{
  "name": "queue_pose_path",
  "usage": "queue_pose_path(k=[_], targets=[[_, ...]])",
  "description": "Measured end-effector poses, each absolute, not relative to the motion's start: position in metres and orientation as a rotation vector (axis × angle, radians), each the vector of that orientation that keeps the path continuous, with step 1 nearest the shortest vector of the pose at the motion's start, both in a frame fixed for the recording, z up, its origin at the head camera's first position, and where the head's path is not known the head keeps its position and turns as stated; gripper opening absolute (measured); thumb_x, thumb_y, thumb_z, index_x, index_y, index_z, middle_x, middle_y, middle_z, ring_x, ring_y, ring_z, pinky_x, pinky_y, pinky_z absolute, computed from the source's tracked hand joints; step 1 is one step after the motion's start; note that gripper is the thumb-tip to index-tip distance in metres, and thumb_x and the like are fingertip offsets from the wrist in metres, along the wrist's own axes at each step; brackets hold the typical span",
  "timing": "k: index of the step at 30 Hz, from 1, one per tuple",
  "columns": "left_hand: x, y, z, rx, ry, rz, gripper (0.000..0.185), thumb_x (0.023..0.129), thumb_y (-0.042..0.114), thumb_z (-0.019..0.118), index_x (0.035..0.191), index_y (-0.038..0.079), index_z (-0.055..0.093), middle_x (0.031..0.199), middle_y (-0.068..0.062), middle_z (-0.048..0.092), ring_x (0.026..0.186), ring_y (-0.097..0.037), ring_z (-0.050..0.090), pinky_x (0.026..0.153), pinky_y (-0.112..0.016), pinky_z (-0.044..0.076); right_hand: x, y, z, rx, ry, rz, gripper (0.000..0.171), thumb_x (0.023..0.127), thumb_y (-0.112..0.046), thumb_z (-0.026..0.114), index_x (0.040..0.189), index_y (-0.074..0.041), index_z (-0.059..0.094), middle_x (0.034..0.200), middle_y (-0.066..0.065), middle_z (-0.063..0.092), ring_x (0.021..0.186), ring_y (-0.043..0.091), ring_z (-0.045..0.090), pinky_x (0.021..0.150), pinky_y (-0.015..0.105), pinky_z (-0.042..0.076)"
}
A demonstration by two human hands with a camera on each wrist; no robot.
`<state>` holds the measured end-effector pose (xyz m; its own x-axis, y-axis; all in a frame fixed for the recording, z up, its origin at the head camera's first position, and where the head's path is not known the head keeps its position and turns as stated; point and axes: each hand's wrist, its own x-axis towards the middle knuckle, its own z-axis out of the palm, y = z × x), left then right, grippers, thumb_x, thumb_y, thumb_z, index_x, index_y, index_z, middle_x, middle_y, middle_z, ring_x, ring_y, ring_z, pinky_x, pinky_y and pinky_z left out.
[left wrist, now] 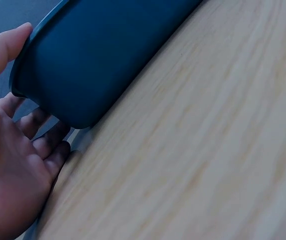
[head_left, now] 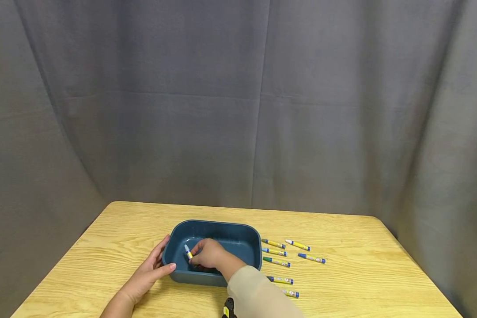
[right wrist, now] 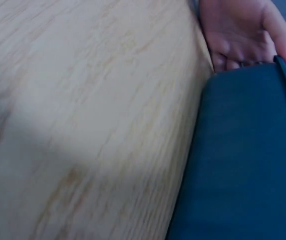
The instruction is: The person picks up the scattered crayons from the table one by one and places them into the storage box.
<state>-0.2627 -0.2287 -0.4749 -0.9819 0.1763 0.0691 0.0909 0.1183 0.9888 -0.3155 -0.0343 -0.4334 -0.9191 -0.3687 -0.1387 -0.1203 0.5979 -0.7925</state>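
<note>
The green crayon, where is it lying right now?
In the head view, the green crayon lies on the table, right of the blue bin, third down in the near column of crayons.

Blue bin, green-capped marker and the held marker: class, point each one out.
Blue bin (head_left: 238,230): head view, on its far rim.
Green-capped marker (head_left: 276,262): head view, mid-barrel, on the table.
Held marker (head_left: 188,251): head view, on the barrel above the right hand (head_left: 208,254).
</note>
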Motion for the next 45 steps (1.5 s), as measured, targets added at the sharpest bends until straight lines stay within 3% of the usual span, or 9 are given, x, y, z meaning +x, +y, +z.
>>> queue_pose_path(k=[11,23,25,32,39,45], targets=[[-0.262,-0.229,-0.475,0.268,2.301,2.018,0.082,0.094,0.014,0.06,0.159,0.016,0.011,0.161,-0.024,0.018,0.146,-0.042,0.023,0.091,-0.009,0.039,-0.313,-0.044,-0.432,-0.45,2.748,-0.927,0.011,0.079,-0.014,0.079,0.085,-0.007,0.072,0.08,0.0,0.067,0.071,0.013,0.055,0.07,0.03,0.05],[-0.264,-0.228,-0.477,0.276,2.323,2.017,0.08,0.094,0.013,0.06,0.158,0.014,0.012,0.16,-0.025,0.022,0.144,-0.041,0.025,0.091,-0.01,0.04,-0.316,-0.037,-0.426,-0.432,2.779,-0.89,0.021,0.082,-0.026,0.078,0.093,-0.01,0.072,0.09,0.002,0.069,0.081,0.017,0.06,0.077,0.034,0.052],[-0.264,-0.228,-0.477,0.276,2.333,2.009,0.08,0.094,0.014,0.06,0.158,0.014,0.013,0.16,-0.025,0.023,0.144,-0.039,0.026,0.091,-0.01,0.04,-0.317,-0.031,-0.422,-0.424,2.757,-0.936,0.023,0.083,-0.027,0.077,0.097,-0.01,0.071,0.088,0.003,0.068,0.079,0.018,0.062,0.073,0.034,0.053],[-0.263,-0.231,-0.477,0.248,2.357,1.989,0.081,0.093,0.016,0.062,0.158,0.015,0.014,0.16,-0.023,0.024,0.132,-0.009,0.039,0.091,-0.01,0.04,-0.328,0.007,-0.405,-0.545,2.561,-1.186,0.03,0.09,-0.023,0.071,0.114,-0.006,0.068,0.072,0.001,0.058,0.062,0.014,0.054,0.054,0.027,0.048],[-0.266,-0.227,-0.478,0.255,2.339,1.989,0.081,0.093,0.016,0.062,0.158,0.015,0.014,0.16,-0.024,0.023,0.144,-0.038,0.027,0.091,-0.009,0.039,-0.335,0.061,-0.379,-0.655,2.534,-1.239,0.036,0.092,-0.022,0.068,0.122,-0.003,0.064,0.081,0.001,0.06,0.071,0.025,0.057,0.059,0.032,0.05],[-0.266,-0.227,-0.477,0.267,2.364,1.98,0.08,0.094,0.014,0.061,0.158,0.013,0.013,0.159,-0.025,0.023,0.142,-0.034,0.031,0.091,-0.01,0.04,-0.338,0.113,-0.376,-0.662,2.631,-1.241,0.034,0.091,-0.019,0.068,0.121,-0.003,0.065,0.094,0.007,0.063,0.076,0.017,0.056,0.065,0.028,0.05]])
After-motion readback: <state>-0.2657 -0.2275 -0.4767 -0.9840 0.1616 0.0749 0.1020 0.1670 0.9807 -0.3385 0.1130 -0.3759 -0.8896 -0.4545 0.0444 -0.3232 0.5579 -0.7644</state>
